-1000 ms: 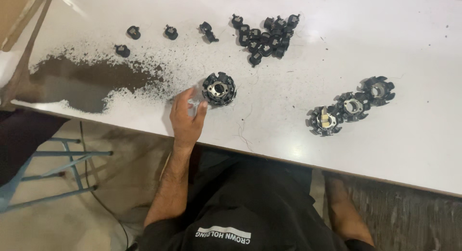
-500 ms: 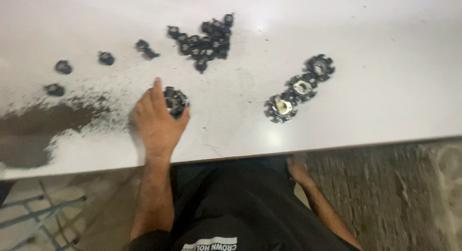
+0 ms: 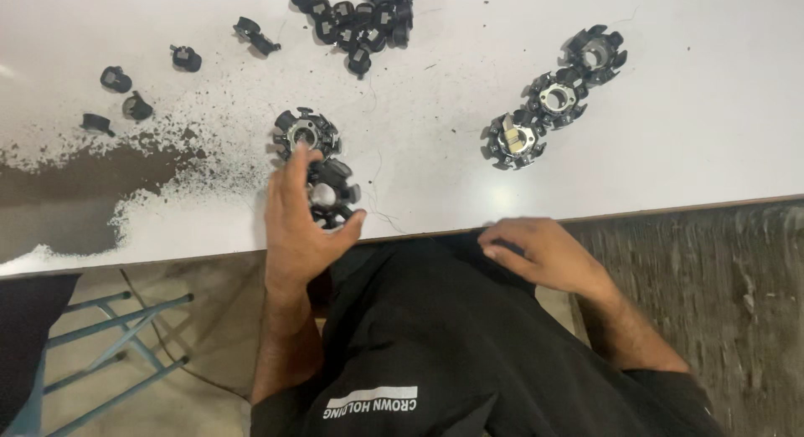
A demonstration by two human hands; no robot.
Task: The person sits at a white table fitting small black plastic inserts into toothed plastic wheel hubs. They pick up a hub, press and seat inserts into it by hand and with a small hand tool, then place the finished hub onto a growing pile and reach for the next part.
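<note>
White table (image 3: 687,136) strewn with dark grit: left hand (image 3: 297,228) fingers grasp a black toothed ring (image 3: 329,194) clear of another (image 3: 305,133); right hand (image 3: 540,254) rests empty, fingers relaxed, on dark clothing.

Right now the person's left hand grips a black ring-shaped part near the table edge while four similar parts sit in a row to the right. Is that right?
Not quite: the head view shows three ring parts in that row, not four. The left hand does grip a black ring-shaped part near the table edge.

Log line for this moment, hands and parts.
left hand: holds black ring part | second ring part: on white table | right hand: on lap, empty
</note>
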